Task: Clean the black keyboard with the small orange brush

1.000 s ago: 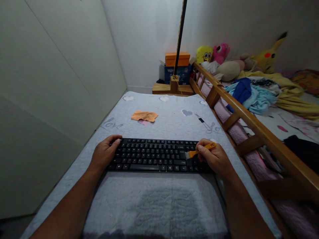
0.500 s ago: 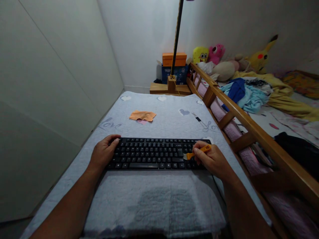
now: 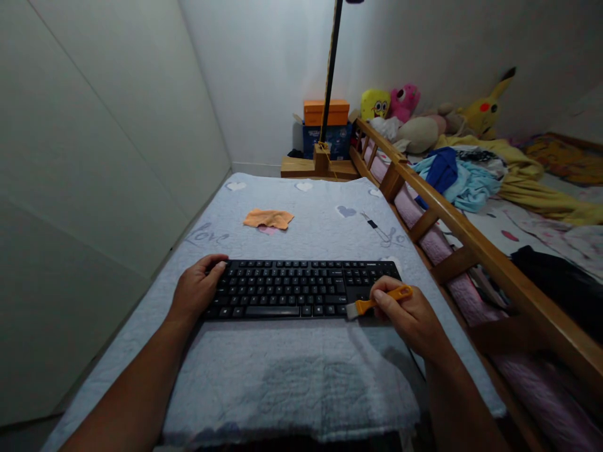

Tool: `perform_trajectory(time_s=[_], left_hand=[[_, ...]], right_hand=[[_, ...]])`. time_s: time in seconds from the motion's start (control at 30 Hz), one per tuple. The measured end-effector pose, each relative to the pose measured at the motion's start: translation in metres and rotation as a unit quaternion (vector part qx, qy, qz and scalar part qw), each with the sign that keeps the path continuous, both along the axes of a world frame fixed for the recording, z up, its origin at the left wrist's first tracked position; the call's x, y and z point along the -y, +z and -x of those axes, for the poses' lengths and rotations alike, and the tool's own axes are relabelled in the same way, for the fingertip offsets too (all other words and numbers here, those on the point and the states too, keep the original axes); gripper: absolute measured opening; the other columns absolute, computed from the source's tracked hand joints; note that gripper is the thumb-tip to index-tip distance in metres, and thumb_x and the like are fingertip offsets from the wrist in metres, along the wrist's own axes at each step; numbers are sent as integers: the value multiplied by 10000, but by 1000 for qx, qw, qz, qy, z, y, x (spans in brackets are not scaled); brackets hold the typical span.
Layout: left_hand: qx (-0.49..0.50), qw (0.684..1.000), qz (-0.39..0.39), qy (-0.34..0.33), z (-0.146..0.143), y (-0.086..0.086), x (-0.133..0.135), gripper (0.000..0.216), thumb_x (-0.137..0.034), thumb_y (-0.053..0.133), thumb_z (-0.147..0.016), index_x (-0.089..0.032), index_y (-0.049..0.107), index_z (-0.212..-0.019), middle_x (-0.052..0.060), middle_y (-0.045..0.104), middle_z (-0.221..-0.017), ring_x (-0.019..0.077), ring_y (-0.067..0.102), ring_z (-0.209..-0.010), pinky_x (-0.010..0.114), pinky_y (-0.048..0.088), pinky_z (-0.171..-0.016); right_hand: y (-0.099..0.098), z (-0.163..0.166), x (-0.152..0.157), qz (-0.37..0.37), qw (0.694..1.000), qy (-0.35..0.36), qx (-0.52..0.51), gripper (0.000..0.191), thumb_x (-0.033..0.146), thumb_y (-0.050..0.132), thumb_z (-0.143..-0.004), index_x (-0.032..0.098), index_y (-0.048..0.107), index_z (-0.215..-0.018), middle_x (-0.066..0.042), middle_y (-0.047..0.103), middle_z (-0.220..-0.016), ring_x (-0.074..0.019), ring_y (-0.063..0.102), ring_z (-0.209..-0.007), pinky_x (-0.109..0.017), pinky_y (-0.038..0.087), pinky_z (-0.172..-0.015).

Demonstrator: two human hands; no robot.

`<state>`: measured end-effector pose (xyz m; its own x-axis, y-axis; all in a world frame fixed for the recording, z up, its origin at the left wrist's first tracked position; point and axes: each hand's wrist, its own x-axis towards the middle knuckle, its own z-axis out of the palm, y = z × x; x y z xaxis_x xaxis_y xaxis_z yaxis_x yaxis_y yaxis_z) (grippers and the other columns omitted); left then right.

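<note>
Fingers [image 3: 384, 300] of the right hand [image 3: 411, 315] clamp together on a yellow-orange brush [image 3: 365, 306] — bristles pointing left, handle slanting away rightward, partly hidden in the grip. The bristles lie at the near edge of a black keyboard [image 3: 287, 290], its near right corner covered, its long axis left to right on the quilted cover [image 3: 226, 370]. The left hand [image 3: 195, 287] grips its left end — thumb and forefinger nearly together, other fingertips hidden. Beyond lie an orange cloth [image 3: 268, 218] and a thin tool [image 3: 372, 224], detail unclear.

The cover [image 3: 226, 364] reads "Love" at left and "Lo" at right.
</note>
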<state>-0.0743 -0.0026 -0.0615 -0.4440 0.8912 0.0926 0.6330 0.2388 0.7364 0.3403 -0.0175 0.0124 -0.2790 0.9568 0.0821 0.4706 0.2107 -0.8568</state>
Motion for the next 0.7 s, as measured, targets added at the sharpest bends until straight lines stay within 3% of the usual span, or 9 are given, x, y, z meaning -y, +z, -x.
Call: perform_trajectory(time_s=[0.13,0.37,0.47,0.7], left_hand=[[5,1000,-8,0,-2,2,1,401,-499,560,-803,-238,768,-1025,54,801,-996,280,726,-946,347,565,-828],[26,1000,-1,2,-7,8,3,407,-494,569,-791,-225,768,-1022,53,794,-959,271,722,-903,335,570,-769],[27,1000,1,2,-7,8,3,424,-503,566,-789,-218,767,-1029,57,791,-945,268,716,-884,331,562,-744],[25,1000,0,-1,-4,5,2,443,-520,559,-794,-217,768,-1040,58,788,-936,264,709,-859,330,550,-736]], right_hand=[[-4,7,-5,-19,999,-17,-23,307,432,520,-1015,206,647,-850,-13,640,-673,-161,592,-613,-266,435,-564],[-12,18,-19,-26,995,76,-52,192,340,636,-957,202,761,-910,-39,698,-797,-167,633,-718,-276,483,-649],[-18,17,-22,-3,992,100,-74,207,354,651,-955,198,781,-912,-40,695,-804,-155,620,-711,-271,487,-650],[-18,7,-23,73,993,70,-67,256,425,680,-921,183,760,-900,-30,691,-738,-143,601,-638,-248,467,-572]])
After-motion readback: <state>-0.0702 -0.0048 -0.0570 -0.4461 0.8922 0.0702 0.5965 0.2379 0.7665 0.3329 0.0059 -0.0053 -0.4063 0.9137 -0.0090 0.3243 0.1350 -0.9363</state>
